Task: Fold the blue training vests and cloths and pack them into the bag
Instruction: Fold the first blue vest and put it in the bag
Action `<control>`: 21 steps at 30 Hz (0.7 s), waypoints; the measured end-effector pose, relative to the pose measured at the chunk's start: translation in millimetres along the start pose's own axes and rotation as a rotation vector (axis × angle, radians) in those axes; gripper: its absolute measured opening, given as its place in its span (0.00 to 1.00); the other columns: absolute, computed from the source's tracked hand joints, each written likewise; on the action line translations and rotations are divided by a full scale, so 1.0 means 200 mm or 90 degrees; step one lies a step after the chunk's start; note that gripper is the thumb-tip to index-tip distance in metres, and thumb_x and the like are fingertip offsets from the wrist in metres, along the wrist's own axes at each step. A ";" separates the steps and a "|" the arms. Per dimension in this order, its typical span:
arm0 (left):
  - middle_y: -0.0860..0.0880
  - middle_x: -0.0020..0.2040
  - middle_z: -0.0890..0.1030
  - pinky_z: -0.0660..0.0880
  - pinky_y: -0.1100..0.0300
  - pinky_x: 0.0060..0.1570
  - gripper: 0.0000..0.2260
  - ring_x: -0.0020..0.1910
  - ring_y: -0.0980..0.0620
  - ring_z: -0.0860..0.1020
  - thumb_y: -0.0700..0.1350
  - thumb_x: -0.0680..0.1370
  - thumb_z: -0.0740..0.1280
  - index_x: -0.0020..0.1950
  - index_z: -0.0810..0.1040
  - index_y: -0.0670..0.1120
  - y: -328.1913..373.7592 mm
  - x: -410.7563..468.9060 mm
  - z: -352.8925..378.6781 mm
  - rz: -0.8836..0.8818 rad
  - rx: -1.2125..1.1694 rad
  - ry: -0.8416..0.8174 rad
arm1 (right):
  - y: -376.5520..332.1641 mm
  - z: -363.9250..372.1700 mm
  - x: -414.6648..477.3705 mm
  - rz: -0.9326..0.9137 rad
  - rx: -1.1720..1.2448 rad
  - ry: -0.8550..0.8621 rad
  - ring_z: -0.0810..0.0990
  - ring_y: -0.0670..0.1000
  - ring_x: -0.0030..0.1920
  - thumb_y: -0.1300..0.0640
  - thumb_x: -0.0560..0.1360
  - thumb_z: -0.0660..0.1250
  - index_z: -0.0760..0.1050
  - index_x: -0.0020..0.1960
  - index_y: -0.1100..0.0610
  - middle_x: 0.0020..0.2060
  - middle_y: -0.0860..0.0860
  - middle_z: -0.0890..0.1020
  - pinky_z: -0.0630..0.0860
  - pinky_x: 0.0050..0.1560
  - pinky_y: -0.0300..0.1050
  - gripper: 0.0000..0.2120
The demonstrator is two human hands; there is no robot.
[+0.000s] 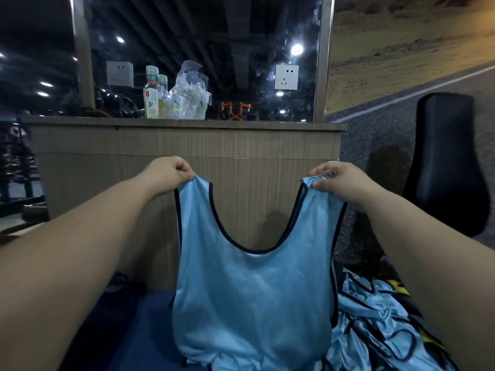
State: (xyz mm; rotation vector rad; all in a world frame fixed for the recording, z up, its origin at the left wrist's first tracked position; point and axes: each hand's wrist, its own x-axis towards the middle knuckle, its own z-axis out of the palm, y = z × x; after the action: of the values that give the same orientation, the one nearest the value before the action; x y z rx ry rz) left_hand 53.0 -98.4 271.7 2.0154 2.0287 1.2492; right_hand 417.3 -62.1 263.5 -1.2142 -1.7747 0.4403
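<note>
head: shiny sky-blue vest [254, 303], dark-piped u-neck

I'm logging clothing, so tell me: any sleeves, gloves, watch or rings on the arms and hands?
Nothing worn shows. The left forearm and right forearm are bare to the frame's edge: no sleeve, no watch. The left hand and right hand are ungloved, and no ring shows on the visible fingers.

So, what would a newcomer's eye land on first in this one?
A light blue vest fills the centre, held up by its shoulder straps, one pinched in the left hand, the other in the right hand. A crumpled pile of more blue vests lies at lower right, and bottles stand on the wooden counter behind.
</note>
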 end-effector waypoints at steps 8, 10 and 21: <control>0.51 0.42 0.77 0.69 0.57 0.42 0.08 0.41 0.53 0.73 0.51 0.80 0.64 0.48 0.77 0.46 -0.08 -0.04 0.24 -0.033 -0.050 -0.089 | 0.11 0.18 -0.07 0.030 0.030 -0.072 0.79 0.45 0.43 0.65 0.70 0.75 0.80 0.52 0.53 0.43 0.48 0.81 0.73 0.39 0.33 0.13; 0.48 0.42 0.76 0.70 0.55 0.43 0.09 0.40 0.51 0.72 0.51 0.81 0.62 0.49 0.75 0.45 -0.10 -0.04 0.28 -0.047 -0.079 -0.108 | 0.13 0.22 -0.08 0.036 0.029 -0.091 0.79 0.44 0.42 0.65 0.70 0.75 0.80 0.52 0.52 0.43 0.47 0.81 0.73 0.38 0.32 0.14; 0.52 0.47 0.81 0.68 0.67 0.36 0.14 0.42 0.59 0.76 0.35 0.76 0.68 0.57 0.75 0.50 -0.06 -0.02 0.10 0.012 0.043 -0.118 | 0.18 0.14 0.02 0.027 -0.160 0.053 0.78 0.52 0.50 0.57 0.75 0.71 0.79 0.51 0.55 0.46 0.52 0.80 0.70 0.47 0.42 0.06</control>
State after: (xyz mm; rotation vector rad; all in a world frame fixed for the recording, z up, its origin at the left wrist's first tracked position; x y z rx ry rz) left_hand 55.0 -88.7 249.8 2.0948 1.9957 0.9687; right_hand 414.0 -37.1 224.8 -1.4249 -1.7732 0.1902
